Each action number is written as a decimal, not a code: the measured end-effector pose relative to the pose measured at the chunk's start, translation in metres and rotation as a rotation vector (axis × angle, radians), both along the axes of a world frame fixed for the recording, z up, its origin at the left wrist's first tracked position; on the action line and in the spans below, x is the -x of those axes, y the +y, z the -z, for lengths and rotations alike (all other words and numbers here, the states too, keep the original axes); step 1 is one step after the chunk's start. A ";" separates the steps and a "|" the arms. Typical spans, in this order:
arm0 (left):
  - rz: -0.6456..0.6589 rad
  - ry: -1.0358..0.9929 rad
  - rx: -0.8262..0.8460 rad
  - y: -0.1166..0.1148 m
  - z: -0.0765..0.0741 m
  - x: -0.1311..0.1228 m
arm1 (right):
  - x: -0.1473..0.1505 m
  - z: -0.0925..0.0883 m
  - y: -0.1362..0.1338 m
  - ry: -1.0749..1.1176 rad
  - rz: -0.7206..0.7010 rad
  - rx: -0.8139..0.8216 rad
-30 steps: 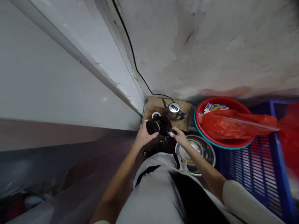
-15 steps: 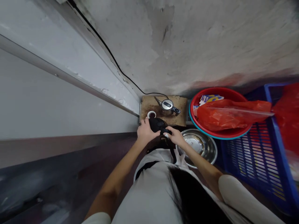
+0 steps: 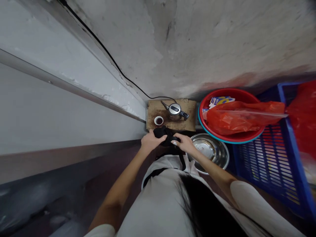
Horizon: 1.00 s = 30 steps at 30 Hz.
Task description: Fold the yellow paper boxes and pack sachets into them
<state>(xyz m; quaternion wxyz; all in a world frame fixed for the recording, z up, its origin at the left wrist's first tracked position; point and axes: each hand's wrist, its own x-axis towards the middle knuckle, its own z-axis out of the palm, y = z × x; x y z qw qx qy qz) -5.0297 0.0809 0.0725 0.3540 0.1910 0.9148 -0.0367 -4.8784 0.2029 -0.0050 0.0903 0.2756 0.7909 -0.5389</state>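
black bundle [image 3: 165, 135] sits between my hands, just in front of my body | my left hand [image 3: 150, 142] fingers curl around its left side, my right hand [image 3: 184, 143] fingers grip its right | just beyond: small cup [image 3: 158, 120] and kettle [image 3: 175, 111] on wooden board [image 3: 187, 123] | steel bowl [image 3: 209, 150] beside my right hand

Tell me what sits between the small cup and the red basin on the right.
In the head view, a steel kettle stands between the small cup and the red basin, on the same brown board as the cup.
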 end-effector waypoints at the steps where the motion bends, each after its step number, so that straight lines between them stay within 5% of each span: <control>1: 0.004 0.019 -0.035 -0.003 0.002 -0.002 | -0.001 -0.001 -0.002 -0.007 0.004 0.008; 4: 0.098 0.132 -0.165 -0.016 0.008 -0.006 | -0.002 -0.001 -0.008 -0.016 0.007 0.037; 7: 0.328 0.242 -0.284 -0.029 0.011 -0.002 | -0.003 -0.001 -0.010 -0.011 0.009 0.050; 11: 0.627 0.161 -0.391 -0.039 0.004 0.018 | -0.002 -0.001 -0.009 0.009 0.000 0.058; 16: 0.761 0.091 -0.426 -0.042 -0.008 0.033 | -0.002 -0.004 -0.010 0.047 -0.006 0.066; 20: 0.714 0.165 -0.423 -0.049 -0.004 0.025 | -0.002 -0.009 -0.009 0.081 -0.003 0.056; 30: 0.242 0.300 -0.184 -0.039 -0.003 -0.010 | -0.003 -0.008 -0.020 0.088 0.016 0.022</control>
